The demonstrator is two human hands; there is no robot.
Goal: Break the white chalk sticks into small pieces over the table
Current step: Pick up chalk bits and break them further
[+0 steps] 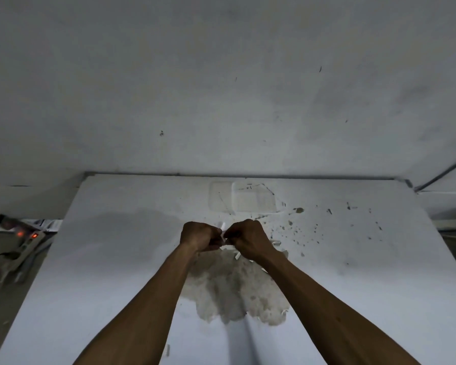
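Both hands (223, 237) apparently on chalk (223, 227)

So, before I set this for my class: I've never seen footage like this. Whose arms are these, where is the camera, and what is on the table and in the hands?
There is no machine here. The single picture comes from a wide-angle camera worn on a person's head, looking forward and down, so the two bare arms reaching in from the bottom are the wearer's own. The left hand and right hand are closed and meet above a white table that stands against a pale wall. Pinched between them is a white chalk stick, mostly hidden by the fingers. Under the arms lies a heap of chalk crumbs and powder with a few small broken chalk pieces at its edge. A power strip with red lights sits beyond the table's left side.
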